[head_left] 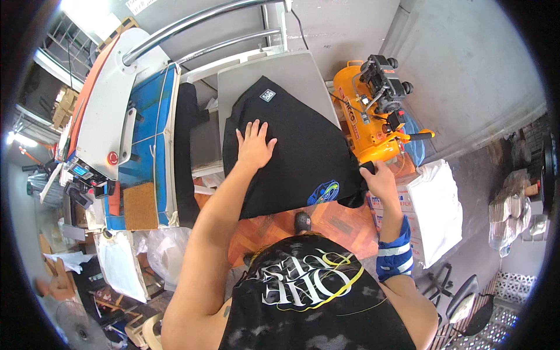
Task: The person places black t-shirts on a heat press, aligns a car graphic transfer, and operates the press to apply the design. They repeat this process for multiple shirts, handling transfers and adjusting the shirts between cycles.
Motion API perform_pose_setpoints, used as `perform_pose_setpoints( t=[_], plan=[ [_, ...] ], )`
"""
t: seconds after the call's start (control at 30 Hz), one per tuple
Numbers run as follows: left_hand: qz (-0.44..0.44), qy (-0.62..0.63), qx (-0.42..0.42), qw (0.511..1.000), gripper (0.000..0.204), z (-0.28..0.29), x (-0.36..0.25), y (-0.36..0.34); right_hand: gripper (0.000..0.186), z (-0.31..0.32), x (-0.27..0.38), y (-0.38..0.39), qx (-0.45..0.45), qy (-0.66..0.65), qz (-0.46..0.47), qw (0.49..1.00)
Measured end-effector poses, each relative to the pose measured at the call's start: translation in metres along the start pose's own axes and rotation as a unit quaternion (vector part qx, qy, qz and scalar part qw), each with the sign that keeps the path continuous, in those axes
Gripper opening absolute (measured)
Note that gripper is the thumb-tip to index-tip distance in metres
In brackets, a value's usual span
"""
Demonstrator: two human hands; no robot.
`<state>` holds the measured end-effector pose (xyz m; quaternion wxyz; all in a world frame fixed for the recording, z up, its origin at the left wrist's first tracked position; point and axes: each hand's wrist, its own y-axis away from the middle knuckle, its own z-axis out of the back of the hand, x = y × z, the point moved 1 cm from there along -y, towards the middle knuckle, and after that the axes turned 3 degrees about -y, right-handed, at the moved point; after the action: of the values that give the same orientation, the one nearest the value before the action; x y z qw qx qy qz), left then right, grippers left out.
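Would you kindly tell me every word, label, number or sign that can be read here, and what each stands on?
I won't copy the wording, but lettering stands here:
Person's dark top: large white lettering, legible.
Orange compressor: tank lettering, partly legible.
Stacked boxes: blue and red print, partly hidden.
Black cloth: pale patch, too small to read surely.
Wall sign: too blurred.
Blue display: too small.

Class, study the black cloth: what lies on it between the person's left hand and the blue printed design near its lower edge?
Nothing rests there: the head view shows only plain black cloth from the left hand to the blue printed design.
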<state>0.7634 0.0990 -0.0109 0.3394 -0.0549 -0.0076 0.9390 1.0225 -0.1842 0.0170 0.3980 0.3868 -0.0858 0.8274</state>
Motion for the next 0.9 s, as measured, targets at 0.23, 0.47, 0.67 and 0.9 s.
perform_pose_setpoints(
  t=[0.23, 0.47, 0.67, 0.9],
  plan=[
    [-0.138, 0.025, -0.063, 0.988, 0.051, 0.004, 0.003, 0.05, 0.019, -0.11, 0.127, -0.116, 0.045, 0.03, 0.449, 0.892],
    [0.167, -0.356, 0.059, 0.918, 0.023, 0.082, 0.048, 0.076, 0.022, -0.203, 0.199, -0.212, 0.046, 0.24, 0.644, 0.725],
    [-0.262, 0.011, -0.047, 0.964, 0.025, 0.081, -0.016, 0.112, 0.021, -0.205, 0.218, -0.22, 0.069, 0.235, 0.692, 0.679],
    [0.192, -0.241, 0.068, 0.949, 0.033, 0.057, 0.03, 0.117, 0.024, -0.163, 0.209, -0.236, -0.161, -0.122, 0.348, 0.916]
  ],
)
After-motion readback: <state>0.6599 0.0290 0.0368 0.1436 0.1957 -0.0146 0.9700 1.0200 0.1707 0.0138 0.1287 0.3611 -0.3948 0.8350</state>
